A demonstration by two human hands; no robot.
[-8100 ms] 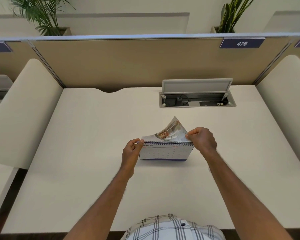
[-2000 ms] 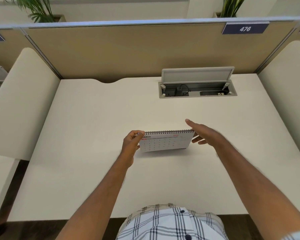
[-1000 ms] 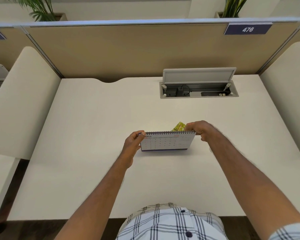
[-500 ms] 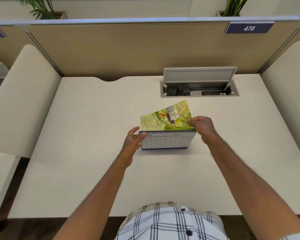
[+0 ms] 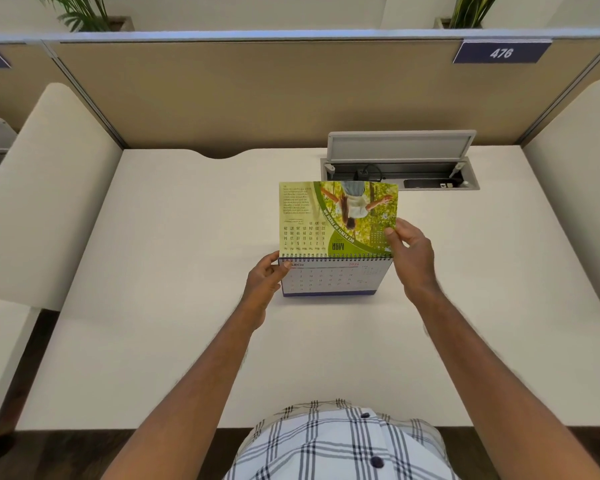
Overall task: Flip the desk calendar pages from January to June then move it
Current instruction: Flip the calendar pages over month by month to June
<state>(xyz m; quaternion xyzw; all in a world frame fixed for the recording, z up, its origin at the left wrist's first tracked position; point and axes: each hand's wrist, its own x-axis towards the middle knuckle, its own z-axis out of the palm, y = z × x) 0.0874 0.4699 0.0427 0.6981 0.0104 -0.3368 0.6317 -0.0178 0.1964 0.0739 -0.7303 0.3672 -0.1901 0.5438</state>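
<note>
We see both forearms reaching forward over the pale desk (image 5: pixel 153 341) to the desk calendar (image 5: pixel 329 278), which stands mid-desk with its near face reading March. Left hand (image 5: pixel 262 284) curls round the calendar's left edge by the spiral, thumb on the front; right hand (image 5: pixel 411 254) pinches the right edge of the green page (image 5: pixel 336 218), held raised upright above the spiral

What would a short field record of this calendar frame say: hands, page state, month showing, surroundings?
left hand: grips the desk calendar at its left spiral corner
right hand: pinches the lifted page by its right edge
lifted page: upright, green photo side upside down, labelled MAR
facing page: MARCH
desk: cable box lid open
</note>
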